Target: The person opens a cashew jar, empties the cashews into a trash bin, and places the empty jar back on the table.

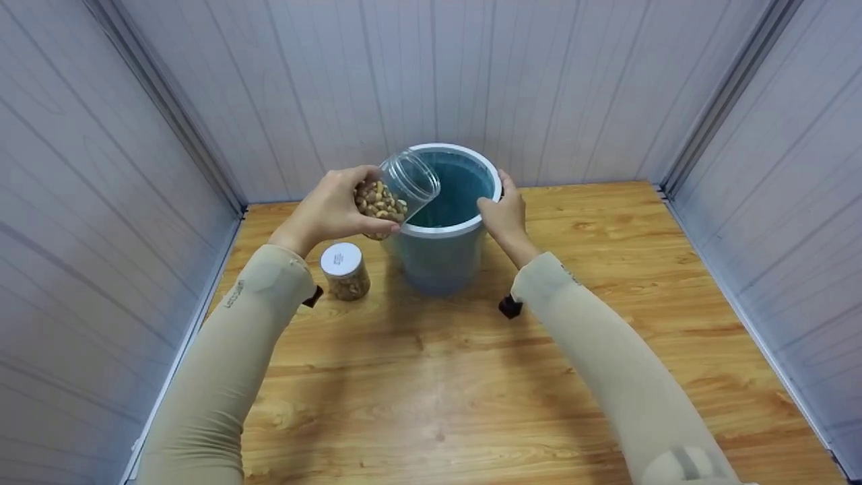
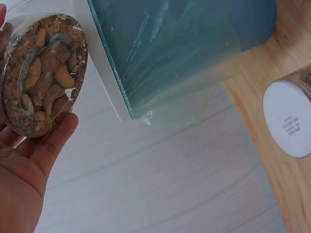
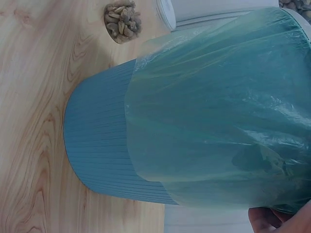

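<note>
Gripping a clear jar (image 1: pixel 406 176), the left hand (image 1: pixel 326 209) has its fingers and thumb curled round opposite sides near the base. This jar is tilted, its uncovered mouth over the opening of the bin (image 1: pixel 441 264), and the nuts (image 1: pixel 379 201) are banked towards the base end. In my judgement it is light to moderate in weight, stiff and smooth-walled, with some risk of slipping; whether it is plastic or glass I cannot tell. The lower body is the sound place to take hold, leaving the mouth free.

The right hand (image 1: pixel 506 214) pinches the bin's pale rim (image 1: pixel 439 232), thumb over the top and fingers largely hidden behind. The bin stands upright; it appears light and slightly flexible, so the rim is the proper hold. A thin green liner (image 3: pixel 209 116) hangs over its outside (soft, and I would expect it to slide under the fingers).

Further out, left of the bin, a second jar (image 1: pixel 349 285) stands on the wood-grain desk (image 1: pixel 431 377) under a white lid (image 1: pixel 341 259). Panelled walls (image 1: pixel 465 74) enclose the desk.
</note>
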`<state>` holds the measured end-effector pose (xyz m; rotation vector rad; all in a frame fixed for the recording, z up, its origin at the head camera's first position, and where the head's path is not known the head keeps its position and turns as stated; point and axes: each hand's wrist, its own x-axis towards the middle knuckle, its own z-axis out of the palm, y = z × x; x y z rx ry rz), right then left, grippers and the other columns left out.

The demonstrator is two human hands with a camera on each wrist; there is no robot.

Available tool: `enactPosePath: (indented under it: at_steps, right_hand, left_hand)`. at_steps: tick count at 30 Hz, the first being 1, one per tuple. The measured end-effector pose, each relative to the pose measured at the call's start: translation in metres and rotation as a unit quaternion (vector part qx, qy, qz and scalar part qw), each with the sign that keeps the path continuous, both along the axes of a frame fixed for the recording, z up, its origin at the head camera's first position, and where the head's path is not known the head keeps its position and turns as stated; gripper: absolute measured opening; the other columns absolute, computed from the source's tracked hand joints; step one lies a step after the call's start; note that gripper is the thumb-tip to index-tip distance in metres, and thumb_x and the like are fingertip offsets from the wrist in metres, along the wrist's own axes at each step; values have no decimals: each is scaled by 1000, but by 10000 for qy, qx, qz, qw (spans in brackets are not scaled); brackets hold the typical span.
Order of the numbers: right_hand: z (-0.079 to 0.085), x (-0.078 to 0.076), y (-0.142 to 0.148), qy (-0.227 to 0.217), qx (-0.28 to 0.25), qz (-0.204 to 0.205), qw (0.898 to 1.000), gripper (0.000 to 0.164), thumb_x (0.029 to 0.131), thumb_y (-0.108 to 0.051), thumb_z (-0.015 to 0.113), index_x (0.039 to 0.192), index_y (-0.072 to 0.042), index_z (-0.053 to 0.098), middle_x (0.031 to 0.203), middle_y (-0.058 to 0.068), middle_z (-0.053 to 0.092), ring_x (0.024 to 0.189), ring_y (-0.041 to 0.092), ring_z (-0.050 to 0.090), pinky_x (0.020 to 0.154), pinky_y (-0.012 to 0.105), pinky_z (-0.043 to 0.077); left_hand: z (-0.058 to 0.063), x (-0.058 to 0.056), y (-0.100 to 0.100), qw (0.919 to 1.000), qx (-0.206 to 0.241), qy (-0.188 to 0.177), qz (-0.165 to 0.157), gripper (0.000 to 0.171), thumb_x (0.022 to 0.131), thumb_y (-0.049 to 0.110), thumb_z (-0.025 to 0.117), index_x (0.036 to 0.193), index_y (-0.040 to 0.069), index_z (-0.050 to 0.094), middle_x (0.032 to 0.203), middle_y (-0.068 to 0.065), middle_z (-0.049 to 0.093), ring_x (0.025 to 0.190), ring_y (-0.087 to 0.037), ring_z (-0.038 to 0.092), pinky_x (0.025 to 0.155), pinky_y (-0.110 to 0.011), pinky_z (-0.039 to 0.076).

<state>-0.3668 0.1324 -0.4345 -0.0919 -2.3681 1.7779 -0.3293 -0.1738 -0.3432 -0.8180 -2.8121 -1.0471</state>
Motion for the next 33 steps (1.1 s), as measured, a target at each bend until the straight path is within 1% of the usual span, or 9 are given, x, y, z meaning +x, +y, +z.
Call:
enactPosePath:
  at_steps: [8, 14, 21, 29, 33]
  right_hand:
    - [0, 0, -1, 62, 38, -16, 10000, 73, 101, -7, 58, 169, -1, 32, 174, 19, 38, 159, 40, 42, 127, 54, 40]
    - [0, 0, 1, 1, 32, -19, 10000, 72, 103, -7, 56, 170, -2, 30, 176, 17, 36, 160, 39, 40, 128, 52, 39]
    - [-1, -1, -1, -15, 7, -12, 10000, 75, 100, -8, 56, 170, -2, 30, 176, 18, 36, 160, 39, 41, 128, 54, 39]
    - [-1, -3, -2, -14, 9, -17, 10000, 74, 102, -8, 57, 170, -3, 31, 175, 17, 37, 160, 39, 41, 128, 53, 40]
    - [0, -3, -3, -31, 12, -5, 10000, 74, 102, -8, 57, 170, -2, 30, 176, 17, 37, 160, 39, 41, 128, 53, 39]
  left_hand:
    - [2, -7, -2, 9998, -115, -59, 137, 85, 79, 47, 97, 146, 9, 61, 131, -8, 71, 112, -23, 67, 102, -45, 60]
    - [5, -11, -4, 9996, -166, -127, 204, 86, 80, 47, 97, 147, 9, 60, 132, -10, 70, 113, -24, 66, 104, -47, 59]
    - [9, -15, -9, 9983, -406, -77, 401, 91, 81, 46, 97, 152, 6, 56, 135, -12, 69, 118, -26, 65, 107, -48, 56]
    - [14, -22, -12, 9968, -587, -232, 496, 95, 81, 47, 96, 156, 8, 53, 132, -12, 68, 116, -26, 63, 107, -47, 56]
    - [16, -23, -13, 9954, -728, -284, 550, 99, 81, 50, 95, 157, 6, 51, 135, -14, 67, 118, -28, 63, 110, -50, 55]
